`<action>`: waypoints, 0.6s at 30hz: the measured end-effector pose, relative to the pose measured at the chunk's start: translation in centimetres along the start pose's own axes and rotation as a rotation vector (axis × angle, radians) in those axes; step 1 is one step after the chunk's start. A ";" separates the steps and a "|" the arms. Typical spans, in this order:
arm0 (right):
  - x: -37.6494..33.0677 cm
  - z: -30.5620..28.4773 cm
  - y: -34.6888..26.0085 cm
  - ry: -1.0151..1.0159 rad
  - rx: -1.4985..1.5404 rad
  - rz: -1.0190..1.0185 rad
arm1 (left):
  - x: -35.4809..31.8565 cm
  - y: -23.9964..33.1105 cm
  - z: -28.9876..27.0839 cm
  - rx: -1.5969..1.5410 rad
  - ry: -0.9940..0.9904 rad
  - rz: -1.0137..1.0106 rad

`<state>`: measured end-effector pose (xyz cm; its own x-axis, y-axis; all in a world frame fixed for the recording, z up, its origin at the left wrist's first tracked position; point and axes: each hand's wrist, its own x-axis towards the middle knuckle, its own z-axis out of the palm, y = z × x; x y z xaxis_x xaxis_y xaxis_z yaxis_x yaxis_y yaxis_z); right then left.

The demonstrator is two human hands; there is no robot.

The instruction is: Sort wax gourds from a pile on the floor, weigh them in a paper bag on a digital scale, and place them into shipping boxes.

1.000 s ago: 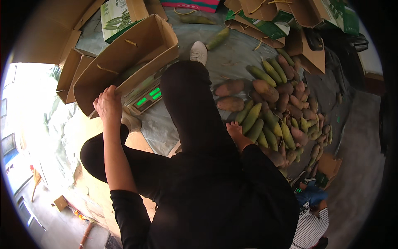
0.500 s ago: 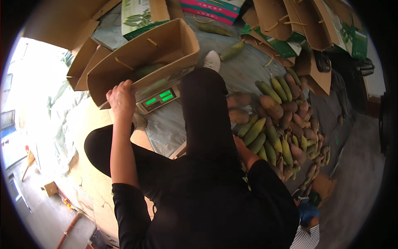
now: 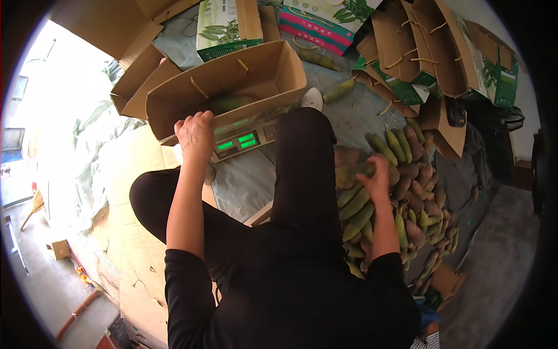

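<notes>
My left hand (image 3: 196, 135) is closed over the near rim of a long open cardboard box (image 3: 270, 75) with yellow cord handles. Inside that box lies a green radish (image 3: 232, 103), partly hidden by the near wall. The box rests on a digital scale (image 3: 238, 145) with a lit green display. At the near-left edge of a radish pile (image 3: 418, 186), my right hand (image 3: 378, 177) has its fingers curled around a green radish (image 3: 350, 175), which is blurred by motion. Several radishes in the pile are bright green, others brown as if coated in soil.
More open boxes (image 3: 418, 46) with cord handles stand at the far right. A printed box (image 3: 229, 29) and a pink-and-blue box (image 3: 317, 32) stand beyond the scale. Two loose radishes (image 3: 339, 91) lie near my shoe (image 3: 312, 99). Flattened cardboard (image 3: 128, 186) covers the floor at left.
My right hand has come up from beside my knee over the pile, now with a green radish in it. My left hand stays on the box rim. The whole view has shifted slightly.
</notes>
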<state>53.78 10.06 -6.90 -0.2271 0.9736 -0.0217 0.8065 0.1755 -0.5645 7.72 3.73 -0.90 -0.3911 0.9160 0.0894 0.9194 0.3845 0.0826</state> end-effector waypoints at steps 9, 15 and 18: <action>9.9 -9.4 -16.2 0.413 0.627 -0.283 | 0.0 0.3 0.2 0.004 0.019 -0.002; 13.8 -4.5 -23.2 0.083 0.809 -0.435 | 0.1 -0.1 0.2 0.038 -0.058 -0.023; 15.9 0.1 -24.2 0.107 0.648 -0.537 | 0.5 0.6 0.0 0.047 -0.097 -0.008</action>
<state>30.58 21.25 6.38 -0.4109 0.7963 0.4440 0.1242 0.5313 -0.8380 8.04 4.41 -0.82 -0.3945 0.9189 -0.0078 0.9182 0.3945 0.0359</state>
